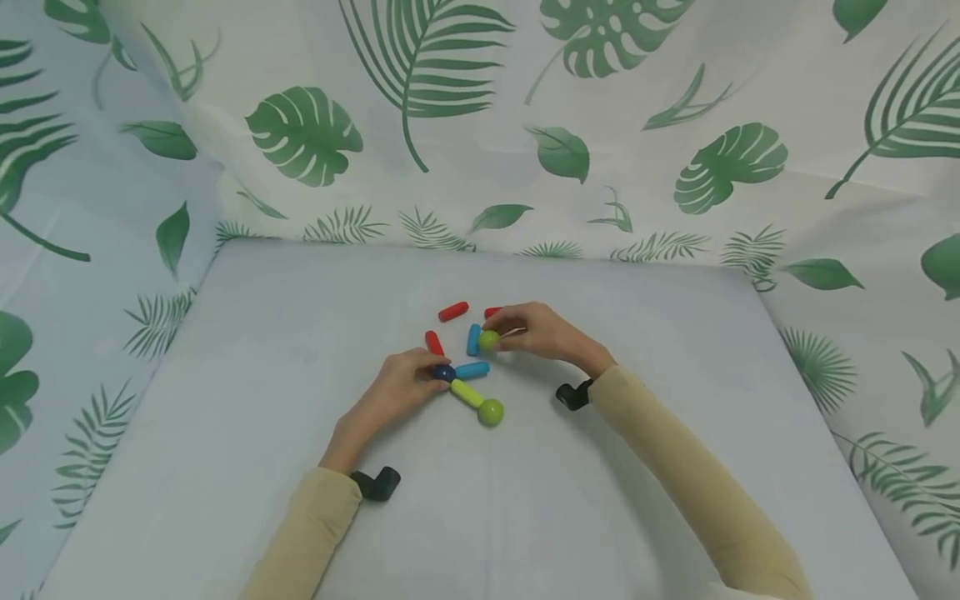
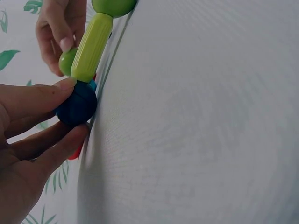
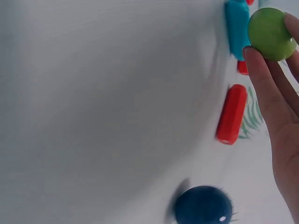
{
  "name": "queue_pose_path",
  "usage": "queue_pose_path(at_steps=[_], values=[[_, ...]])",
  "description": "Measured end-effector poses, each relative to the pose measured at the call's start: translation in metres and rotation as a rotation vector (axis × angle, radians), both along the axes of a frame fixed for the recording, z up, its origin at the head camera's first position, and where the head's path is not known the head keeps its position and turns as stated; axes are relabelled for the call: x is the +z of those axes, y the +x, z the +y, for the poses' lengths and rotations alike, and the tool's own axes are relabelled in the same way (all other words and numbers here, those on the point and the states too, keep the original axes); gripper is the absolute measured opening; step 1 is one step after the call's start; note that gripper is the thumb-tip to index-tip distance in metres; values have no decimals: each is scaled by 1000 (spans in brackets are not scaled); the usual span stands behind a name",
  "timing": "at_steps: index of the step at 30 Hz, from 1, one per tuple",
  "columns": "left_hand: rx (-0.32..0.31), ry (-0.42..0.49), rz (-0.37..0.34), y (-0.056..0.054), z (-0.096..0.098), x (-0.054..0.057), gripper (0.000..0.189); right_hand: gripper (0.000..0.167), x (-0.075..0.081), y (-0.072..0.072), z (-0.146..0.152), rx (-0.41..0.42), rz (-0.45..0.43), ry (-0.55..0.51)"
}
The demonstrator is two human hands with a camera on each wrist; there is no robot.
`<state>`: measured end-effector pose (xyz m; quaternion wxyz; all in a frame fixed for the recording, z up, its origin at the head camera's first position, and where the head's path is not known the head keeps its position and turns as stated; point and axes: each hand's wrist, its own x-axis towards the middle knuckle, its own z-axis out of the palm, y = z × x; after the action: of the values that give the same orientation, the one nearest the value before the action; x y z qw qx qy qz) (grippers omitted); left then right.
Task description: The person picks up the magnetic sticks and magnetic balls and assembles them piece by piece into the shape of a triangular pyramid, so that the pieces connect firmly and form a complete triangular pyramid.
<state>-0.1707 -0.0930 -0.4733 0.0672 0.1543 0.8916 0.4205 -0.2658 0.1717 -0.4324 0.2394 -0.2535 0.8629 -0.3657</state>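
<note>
With thumb and fingers, my left hand [image 1: 405, 382] pinches a dark blue ball [image 2: 76, 106]. A ribbed yellow-green rod [image 2: 91, 49] joins that ball to a green ball [image 1: 491, 412]. Beside the dark blue ball lie a blue rod [image 1: 472, 370] and a red rod [image 1: 433, 342], their near ends right at it. My right hand [image 1: 538, 331] holds another green ball [image 3: 268, 35] between its fingertips. Close by that ball is a second blue rod [image 1: 473, 339], which it overlaps in the right wrist view.
Farther back on the white table [image 1: 337, 292] lies a red rod [image 1: 453, 312]. Another red rod [image 1: 492, 312] is partly hidden behind my right hand. A second dark blue ball [image 3: 203, 205] shows in the right wrist view. Leaf-patterned cloth [image 1: 450, 183] stands around the table.
</note>
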Motion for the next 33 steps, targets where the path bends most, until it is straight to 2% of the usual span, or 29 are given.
queue_pose_path(at_steps=[14, 21, 33], values=[[30, -26, -31, 1, 4, 2, 42, 33, -9, 15, 19, -31, -29, 20], [28, -33, -31, 1, 4, 1, 41, 33, -10, 22, 16, -8, -26, 37], [18, -15, -18, 4, 3, 1, 40, 30, -10, 24, 16, -1, 5, 16]])
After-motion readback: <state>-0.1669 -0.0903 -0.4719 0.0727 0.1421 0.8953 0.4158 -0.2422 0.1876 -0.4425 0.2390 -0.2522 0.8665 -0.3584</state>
